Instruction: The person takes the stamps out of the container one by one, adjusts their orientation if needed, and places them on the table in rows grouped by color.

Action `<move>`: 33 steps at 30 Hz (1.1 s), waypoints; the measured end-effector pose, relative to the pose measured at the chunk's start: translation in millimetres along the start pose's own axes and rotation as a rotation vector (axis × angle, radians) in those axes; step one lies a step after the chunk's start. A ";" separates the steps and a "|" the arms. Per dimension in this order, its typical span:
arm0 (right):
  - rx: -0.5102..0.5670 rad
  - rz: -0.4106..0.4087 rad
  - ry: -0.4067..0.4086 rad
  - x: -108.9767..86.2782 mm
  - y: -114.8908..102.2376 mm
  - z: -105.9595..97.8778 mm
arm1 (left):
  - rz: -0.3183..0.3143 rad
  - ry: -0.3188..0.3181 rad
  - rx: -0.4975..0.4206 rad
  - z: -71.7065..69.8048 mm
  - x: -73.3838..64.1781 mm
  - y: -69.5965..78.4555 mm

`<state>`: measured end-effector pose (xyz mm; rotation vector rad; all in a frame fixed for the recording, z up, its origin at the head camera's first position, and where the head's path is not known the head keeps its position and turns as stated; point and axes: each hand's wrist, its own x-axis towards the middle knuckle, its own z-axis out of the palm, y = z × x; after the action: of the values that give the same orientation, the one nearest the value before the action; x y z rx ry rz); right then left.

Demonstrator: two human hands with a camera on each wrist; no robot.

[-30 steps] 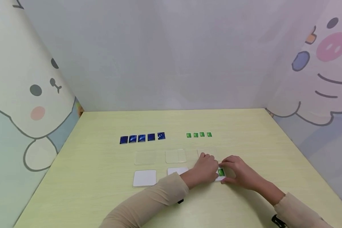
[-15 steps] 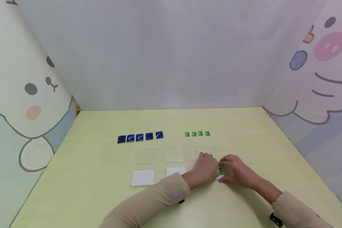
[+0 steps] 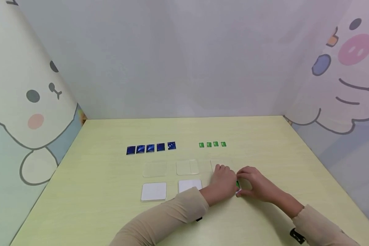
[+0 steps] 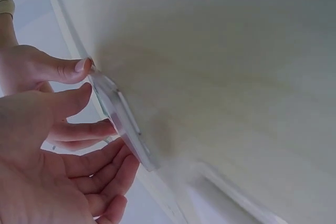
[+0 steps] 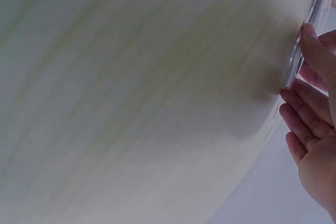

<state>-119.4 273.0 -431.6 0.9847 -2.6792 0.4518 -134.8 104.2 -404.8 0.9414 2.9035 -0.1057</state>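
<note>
Both hands work at a flat clear plastic case [image 4: 122,111] with a white face, low at the table top. A small green card [image 3: 238,185] on it is largely covered by the hands. My right hand [image 3: 259,184] grips the case's right side, thumb and a finger at separate corners. My left hand [image 3: 222,182] bends over the left part and holds it, its thumb apart from its other fingers, which lie along the edge in the left wrist view. The right wrist view shows the right thumb and fingertips against the edge of the case [image 5: 294,59].
Two white rounded cases [image 3: 153,191] lie to the left, one partly behind the left sleeve. Transparent plates [image 3: 187,167] form a row behind them. Farther back are a row of blue cards [image 3: 150,148] and several small green cards [image 3: 215,144]. A pale wall [image 3: 184,61] closes off the back.
My left hand has shifted slightly right and now covers more of the green card. The right hand keeps its grip on the case. The head view has moved a little.
</note>
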 end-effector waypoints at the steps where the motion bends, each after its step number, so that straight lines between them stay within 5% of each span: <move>1: 0.002 -0.003 0.003 -0.2 -0.1 -0.1 | -0.006 0.003 0.016 0.6 0.0 1.3; 9: 0.018 0.000 -0.033 0.6 -1.0 -2.1 | -0.072 0.010 0.061 2.4 3.1 8.6; 18: 0.051 0.084 -0.122 5.5 -3.3 -7.5 | -0.126 0.006 -0.035 0.2 9.0 5.7; 33: 0.084 0.175 -0.198 12.0 -6.3 -10.2 | -0.106 -0.004 -0.121 -1.6 13.7 -6.9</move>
<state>-122.8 265.3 -416.9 0.8614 -2.9623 0.5312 -150.0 106.8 -404.3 0.7675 2.9172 0.0612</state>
